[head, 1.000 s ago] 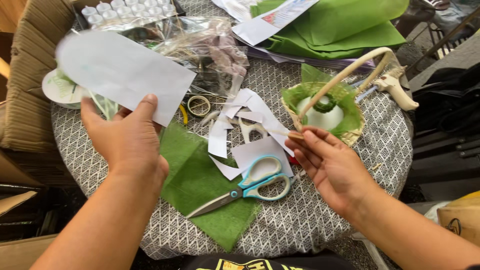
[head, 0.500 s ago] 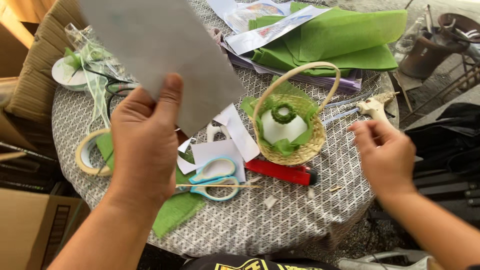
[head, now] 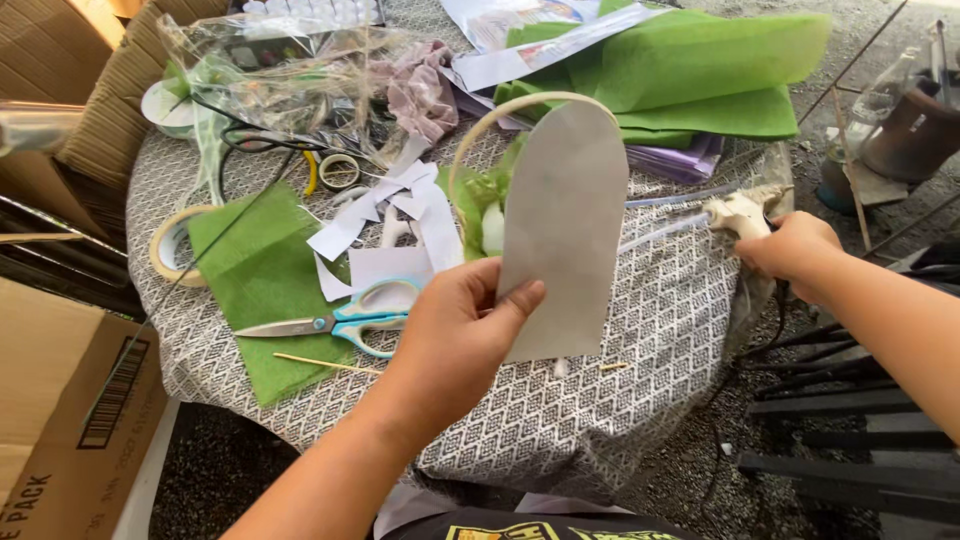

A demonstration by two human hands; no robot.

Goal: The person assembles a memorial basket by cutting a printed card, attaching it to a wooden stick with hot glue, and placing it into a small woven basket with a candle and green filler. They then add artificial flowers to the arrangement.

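My left hand holds up an arch-shaped piece of grey card by its lower left edge, over the middle of the round table. The card hides most of a wicker basket with green lining and a looped handle. My right hand is at the table's right edge, closed around the handle of a cream glue gun. Teal-handled scissors lie on a green felt sheet just left of my left hand.
White paper scraps, a tape roll, crumpled clear wrap and folded green sheets crowd the table. A thin wooden stick lies near the front. Cardboard boxes stand at left, dark slats at right.
My left hand lowered the card and turned it upright in front of the basket. My right hand moved right and took hold of the glue gun.
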